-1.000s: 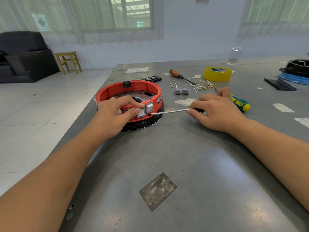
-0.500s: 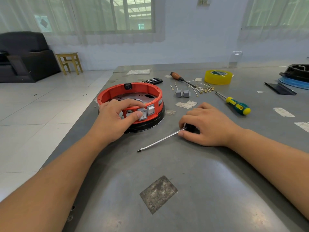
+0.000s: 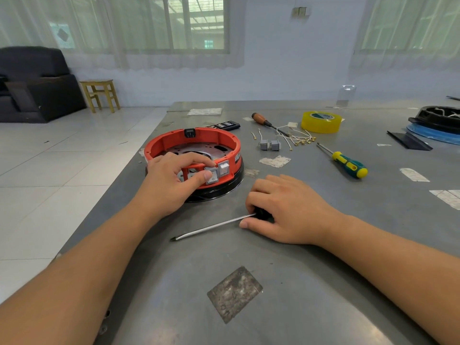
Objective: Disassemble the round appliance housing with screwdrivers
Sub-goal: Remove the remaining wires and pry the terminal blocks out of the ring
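Under my right hand [image 3: 286,210] lies the long screwdriver [image 3: 214,226], flat on the worktop [image 3: 311,282]; my fingers curl over its dark handle and my thumb presses alongside, so I hold it clamped against the surface. Its shaft runs from my fingers toward the worktop's left edge and a little nearer to me, tip pointing away from the housing. My left hand [image 3: 171,180] grips the round red housing [image 3: 191,155], fingers hooked over the near rim, thumb pressing a white switch [image 3: 212,177] in its wall; a second switch [image 3: 223,168] sits just beside. The housing is nearer the left edge, touching my left hand and near my right. I judge the tip must swing round toward the switches. Farther off lie a green-and-yellow screwdriver [image 3: 348,164], a wooden-handled one [image 3: 261,119], loose wires [image 3: 298,139] and yellow tape [image 3: 320,122]; nothing blocks the way.
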